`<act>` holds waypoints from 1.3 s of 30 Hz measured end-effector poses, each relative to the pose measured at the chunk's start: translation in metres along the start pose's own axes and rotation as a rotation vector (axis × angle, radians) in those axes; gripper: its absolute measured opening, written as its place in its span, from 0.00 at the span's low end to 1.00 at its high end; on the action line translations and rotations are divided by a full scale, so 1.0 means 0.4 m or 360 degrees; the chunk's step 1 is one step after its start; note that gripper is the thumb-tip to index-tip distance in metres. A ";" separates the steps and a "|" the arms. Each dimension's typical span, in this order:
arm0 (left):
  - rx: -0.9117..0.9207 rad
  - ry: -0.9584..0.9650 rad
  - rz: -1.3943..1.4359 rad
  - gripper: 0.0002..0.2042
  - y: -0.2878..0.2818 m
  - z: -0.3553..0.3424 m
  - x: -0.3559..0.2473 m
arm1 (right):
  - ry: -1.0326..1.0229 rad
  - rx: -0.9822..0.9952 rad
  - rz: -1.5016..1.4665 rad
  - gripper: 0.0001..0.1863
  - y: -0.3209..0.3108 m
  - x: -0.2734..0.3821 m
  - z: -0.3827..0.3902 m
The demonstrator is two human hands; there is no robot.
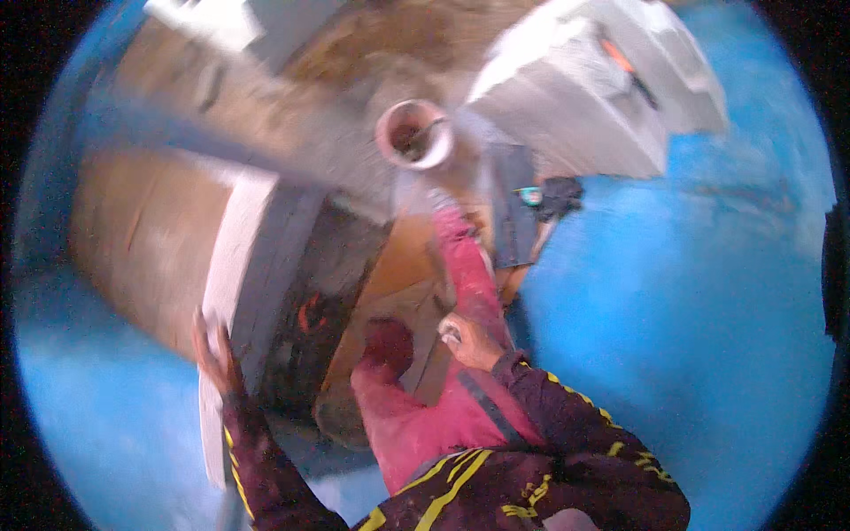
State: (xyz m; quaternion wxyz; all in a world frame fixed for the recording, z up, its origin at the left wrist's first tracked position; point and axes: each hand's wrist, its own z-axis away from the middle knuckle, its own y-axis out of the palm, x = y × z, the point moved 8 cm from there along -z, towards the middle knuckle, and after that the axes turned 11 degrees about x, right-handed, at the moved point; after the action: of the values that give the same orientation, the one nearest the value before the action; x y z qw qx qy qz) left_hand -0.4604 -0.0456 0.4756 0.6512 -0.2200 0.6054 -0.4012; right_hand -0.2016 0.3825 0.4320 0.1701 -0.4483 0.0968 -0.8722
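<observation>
My left hand (215, 356) lies against the white top edge of a low block wall (232, 257), its fingers stretched out and somewhat apart. Over my right thigh, my right hand (475, 342) is closed, with a small pale end showing at its curled fingers; blur hides what the thing is. Beyond my right foot stands a pinkish bucket (382, 142) with dull grey-brown stuff inside and what looks like a thin handle across its mouth. The dark side of the wall carries an orange-red mark (309, 314).
White blocks (567, 115) stand at the far right, an orange-and-black tool (620, 57) on top. Nearer lie a dark grey panel (512, 208) and a small teal-and-black object (531, 196) beside black cloth-like material (560, 193). Blue sheeting (655, 292) spreads at right. Brown boards (403, 257) lie underfoot.
</observation>
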 end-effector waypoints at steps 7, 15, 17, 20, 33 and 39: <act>0.0649 -0.0451 0.0083 0.15 0.425 0.432 -0.131 | 0.0213 -0.0394 0.0252 0.05 -0.741 -0.125 -0.145; 0.0770 -0.0895 0.0107 0.30 0.545 0.417 -0.354 | 0.0435 -0.0859 0.1741 0.39 -1.719 -0.312 -0.345; 0.0532 -0.0941 -0.0056 0.25 0.494 0.277 -0.348 | 0.0299 -0.0807 0.1982 0.42 -1.846 -0.372 -0.403; -0.0174 -0.0661 -0.0259 0.17 0.330 0.108 -0.353 | 0.0507 -0.0670 0.1787 0.39 -1.983 -0.502 -0.459; -0.0314 -0.1131 -0.0536 0.30 0.182 -0.345 -0.010 | -0.0079 -0.1090 0.1527 0.22 -1.800 -0.232 -0.245; -0.0396 -0.1195 -0.0615 0.24 0.200 -0.353 -0.033 | 0.0404 -0.0548 -0.0717 0.28 -1.135 -0.061 -0.268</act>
State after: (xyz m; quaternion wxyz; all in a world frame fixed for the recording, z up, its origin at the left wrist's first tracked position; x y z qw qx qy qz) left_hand -0.5756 0.0393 0.3979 0.7076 -0.5366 0.3182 -0.3317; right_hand -0.3709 0.8130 0.4976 -0.1195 -0.3683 0.1618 -0.9077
